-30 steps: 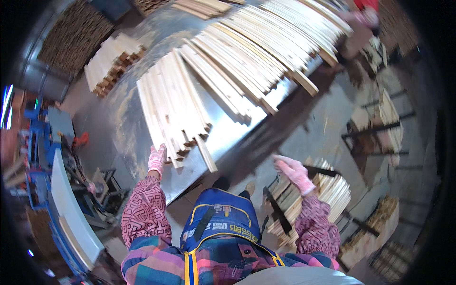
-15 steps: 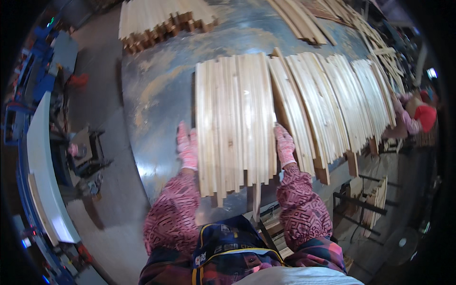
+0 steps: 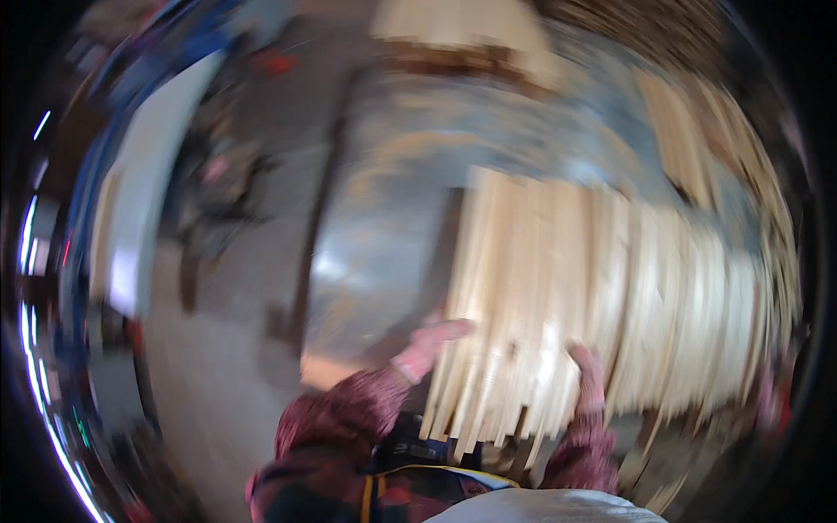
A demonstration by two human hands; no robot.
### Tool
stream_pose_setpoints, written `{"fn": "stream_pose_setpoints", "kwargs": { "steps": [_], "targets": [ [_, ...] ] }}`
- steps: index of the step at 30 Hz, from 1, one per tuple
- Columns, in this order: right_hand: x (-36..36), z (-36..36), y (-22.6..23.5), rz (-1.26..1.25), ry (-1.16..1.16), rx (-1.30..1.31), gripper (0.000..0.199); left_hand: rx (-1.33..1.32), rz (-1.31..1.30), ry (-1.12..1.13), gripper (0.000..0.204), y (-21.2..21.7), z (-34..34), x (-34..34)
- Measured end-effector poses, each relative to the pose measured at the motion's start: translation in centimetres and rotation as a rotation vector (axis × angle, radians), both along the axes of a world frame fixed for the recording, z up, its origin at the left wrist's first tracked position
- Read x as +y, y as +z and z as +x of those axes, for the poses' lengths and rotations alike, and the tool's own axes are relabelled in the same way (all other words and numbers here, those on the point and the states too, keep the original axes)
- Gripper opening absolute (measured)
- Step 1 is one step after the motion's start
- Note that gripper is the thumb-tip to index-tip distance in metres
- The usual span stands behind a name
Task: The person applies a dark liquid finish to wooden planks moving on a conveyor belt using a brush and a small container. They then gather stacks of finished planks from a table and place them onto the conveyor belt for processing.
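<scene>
A wide batch of pale wooden strips (image 3: pixel 514 296) lies side by side in front of me, with uneven near ends over the table's front edge. My left hand (image 3: pixel 429 345), in a pink glove, grips the batch's left side, thumb over the top and fingers partly hidden. On the right side, my right hand (image 3: pixel 590 376) holds it between the strips, fingers blurred by motion. Against that side sits a further row of pale strips (image 3: pixel 680 305). Whether the gripped batch is raised off the table, I cannot tell.
The metal table (image 3: pixel 370 253) carries dust smears. At its far side lies a pile of strips (image 3: pixel 471 26), with more strips (image 3: pixel 676 131) at the back right. Left across the floor (image 3: pixel 227 349) stands a long white panel (image 3: pixel 148 183) by blue machinery.
The view has turned and blurred. My hands have come nearer my body together with the batch. My left thumb now lies over the strips, where before the hand was open beside them.
</scene>
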State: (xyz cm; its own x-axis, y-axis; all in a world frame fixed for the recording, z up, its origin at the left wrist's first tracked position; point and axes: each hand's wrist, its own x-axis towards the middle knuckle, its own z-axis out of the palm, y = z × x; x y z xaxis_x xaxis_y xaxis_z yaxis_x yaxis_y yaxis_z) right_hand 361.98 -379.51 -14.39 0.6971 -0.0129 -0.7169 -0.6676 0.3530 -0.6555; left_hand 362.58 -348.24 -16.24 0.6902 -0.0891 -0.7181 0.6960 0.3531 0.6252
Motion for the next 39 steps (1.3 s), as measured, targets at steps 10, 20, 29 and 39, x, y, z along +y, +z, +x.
{"fn": "stream_pose_setpoints", "kwargs": {
  "steps": [10, 20, 29, 39],
  "targets": [
    [-7.9, 0.5, 3.8, -0.027, -0.139, -0.361, 0.078, -0.219, -0.214, -0.097, 0.045, -2.1, 1.3, -3.7],
    [-18.0, 3.4, -0.5, -1.177, 0.058, 0.084, 0.074, -0.5, 0.37, -0.524, 0.077, -5.5, 6.4, -17.9],
    [-29.3, -14.1, -7.9, -1.248, -0.586, 0.233, 0.064, -0.26, -0.099, -0.4, 0.078, -8.6, 7.0, -15.9],
    [-24.1, -14.5, -11.2, -1.181, -0.397, 0.363, 0.068, -0.716, 0.65, -0.663, 0.057, -9.9, 8.9, -14.4]
  ]
}}
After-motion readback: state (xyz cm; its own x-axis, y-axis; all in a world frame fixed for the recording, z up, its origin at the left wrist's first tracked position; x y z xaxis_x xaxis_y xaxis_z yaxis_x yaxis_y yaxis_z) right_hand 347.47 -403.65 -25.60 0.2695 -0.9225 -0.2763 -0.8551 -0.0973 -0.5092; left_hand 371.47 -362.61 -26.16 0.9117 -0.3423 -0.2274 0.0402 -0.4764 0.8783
